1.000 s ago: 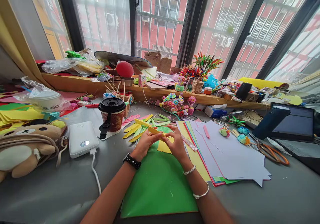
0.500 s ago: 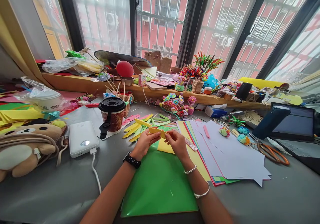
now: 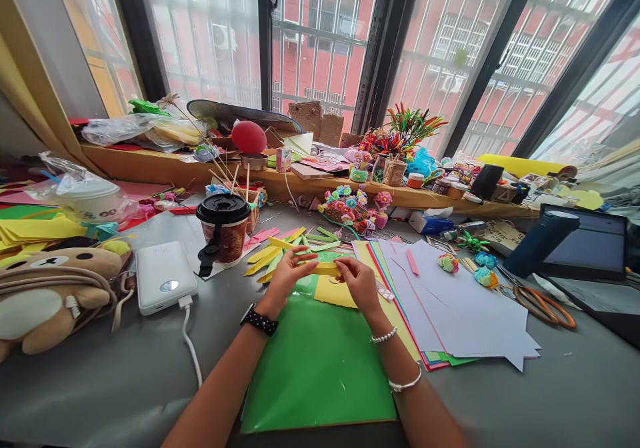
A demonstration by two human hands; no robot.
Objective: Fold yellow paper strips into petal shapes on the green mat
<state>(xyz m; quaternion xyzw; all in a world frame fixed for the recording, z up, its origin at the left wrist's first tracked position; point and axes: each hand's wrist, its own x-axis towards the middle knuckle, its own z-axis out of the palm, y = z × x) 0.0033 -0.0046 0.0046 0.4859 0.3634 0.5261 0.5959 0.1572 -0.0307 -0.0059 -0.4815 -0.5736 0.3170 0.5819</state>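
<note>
Left hand (image 3: 284, 277) and right hand (image 3: 358, 283) pinch the yellow strip (image 3: 325, 269) over the green sheet (image 3: 315, 361) — fingers closed on either end, the fold looks barely begun — and plenty of loose strips (image 3: 267, 256) lie unfolded beyond.

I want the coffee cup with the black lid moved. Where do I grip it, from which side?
Probably the paper wall of the coffee cup, below the black lid, fingers wrapped round it from the near right side. It stands upright, the lid may lift off, wooden sticks rise behind it and the power bank lies to its left.
</note>
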